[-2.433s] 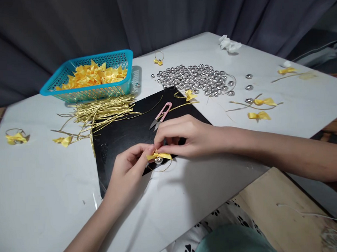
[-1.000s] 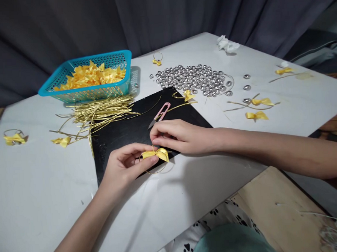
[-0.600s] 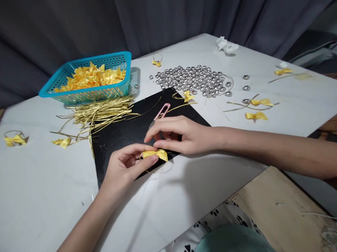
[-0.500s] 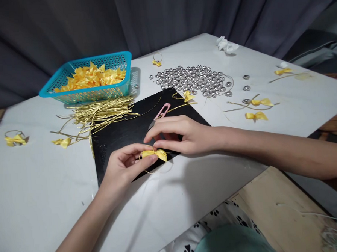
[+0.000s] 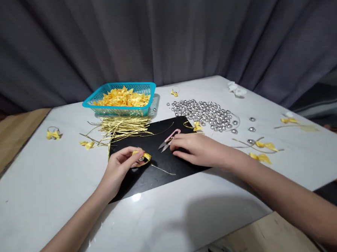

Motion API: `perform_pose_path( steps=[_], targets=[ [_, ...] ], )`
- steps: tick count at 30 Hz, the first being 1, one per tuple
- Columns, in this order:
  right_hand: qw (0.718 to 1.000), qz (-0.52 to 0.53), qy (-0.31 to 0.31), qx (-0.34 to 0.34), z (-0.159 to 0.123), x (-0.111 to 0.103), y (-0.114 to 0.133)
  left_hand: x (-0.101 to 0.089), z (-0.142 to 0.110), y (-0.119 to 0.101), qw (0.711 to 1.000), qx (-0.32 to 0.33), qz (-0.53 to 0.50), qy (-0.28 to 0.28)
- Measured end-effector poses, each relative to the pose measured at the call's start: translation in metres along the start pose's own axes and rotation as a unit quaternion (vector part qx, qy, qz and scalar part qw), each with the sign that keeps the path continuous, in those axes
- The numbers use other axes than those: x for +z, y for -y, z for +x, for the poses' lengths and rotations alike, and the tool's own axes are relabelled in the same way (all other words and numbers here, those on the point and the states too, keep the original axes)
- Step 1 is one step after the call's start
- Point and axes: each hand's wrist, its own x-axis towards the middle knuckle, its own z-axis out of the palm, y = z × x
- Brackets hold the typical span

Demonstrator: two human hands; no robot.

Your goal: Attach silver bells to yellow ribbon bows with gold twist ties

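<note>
My left hand (image 5: 122, 164) pinches a yellow ribbon bow (image 5: 146, 156) that has a silver bead (image 5: 141, 158) at its middle and a loop of gold cord. It is held over the black board (image 5: 149, 181). My right hand (image 5: 194, 149) lies low over the board, with thumb and fingers apart. Its fingertips are right beside the pink thread snips (image 5: 166, 142), partly covering their handle; whether they touch is not clear. The snips' blades point left, spread apart. A short piece of cord (image 5: 163, 170) lies on the board between my hands.
Behind the board stands a blue basket (image 5: 152, 93) of yellow bows, with a bundle of gold cords (image 5: 124, 125) before it. Silver beads (image 5: 204, 113) are heaped at the back right. Loose bows (image 5: 267, 146) and cords lie to the right; a finished-looking bow (image 5: 53, 135) lies left.
My view has tilted up and turned left. My right hand has left the bow and moved right to the snips. My left hand has turned the bow, its bead now showing; a cord piece now lies on the board.
</note>
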Motion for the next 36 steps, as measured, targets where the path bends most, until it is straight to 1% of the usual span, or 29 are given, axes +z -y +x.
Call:
perform_pose_path(
  steps=[3,5,8,10,12,15,18,20,23,26,27,29,31,33,36],
  targets=[
    [0.997,0.012,-0.075,0.031,0.000,-0.003,0.003,-0.002,0.002,-0.001,0.999,0.027,0.016,-0.033],
    [0.996,0.041,-0.076,0.039,0.001,0.006,0.010,-0.004,0.002,-0.001,0.998,0.036,0.007,-0.048],
    [0.995,0.064,-0.047,0.056,0.002,0.028,0.023,-0.005,0.002,0.000,0.998,0.051,0.013,-0.044],
    [0.992,0.089,-0.058,0.064,0.002,0.041,0.029,-0.005,0.001,0.001,0.996,0.072,0.029,-0.038],
    [0.991,0.104,-0.067,0.059,0.002,0.049,0.032,-0.006,0.000,0.002,0.995,0.088,0.033,-0.035],
    [0.989,0.109,-0.085,0.048,0.003,0.053,0.031,-0.008,0.001,0.004,0.995,0.091,0.025,-0.034],
    [0.990,0.086,-0.113,0.021,0.004,0.055,0.031,-0.010,0.003,0.008,0.993,0.103,0.040,-0.028],
    [0.993,0.047,-0.111,-0.015,0.001,0.055,0.035,-0.011,0.003,0.010,0.991,0.120,0.053,-0.025],
    [0.994,-0.021,-0.061,-0.085,-0.009,0.055,0.049,-0.010,0.004,0.010,0.988,0.140,0.053,-0.032],
    [0.990,-0.032,0.003,-0.135,-0.020,0.058,0.065,-0.007,0.004,0.010,0.988,0.143,0.040,-0.045],
    [0.989,-0.034,0.011,-0.144,-0.022,0.059,0.069,-0.007,0.005,0.009,0.988,0.142,0.040,-0.047],
    [0.988,-0.042,-0.001,-0.147,-0.025,0.062,0.073,-0.006,0.005,0.009,0.988,0.142,0.045,-0.046],
    [0.990,-0.041,-0.025,-0.131,-0.024,0.064,0.075,-0.006,0.005,0.009,0.988,0.141,0.049,-0.046],
    [0.991,-0.022,-0.042,-0.128,-0.020,0.065,0.075,-0.007,0.005,0.009,0.988,0.139,0.051,-0.046],
    [0.987,0.025,-0.072,-0.142,-0.015,0.065,0.074,-0.007,0.005,0.009,0.989,0.136,0.051,-0.037]
  ],
)
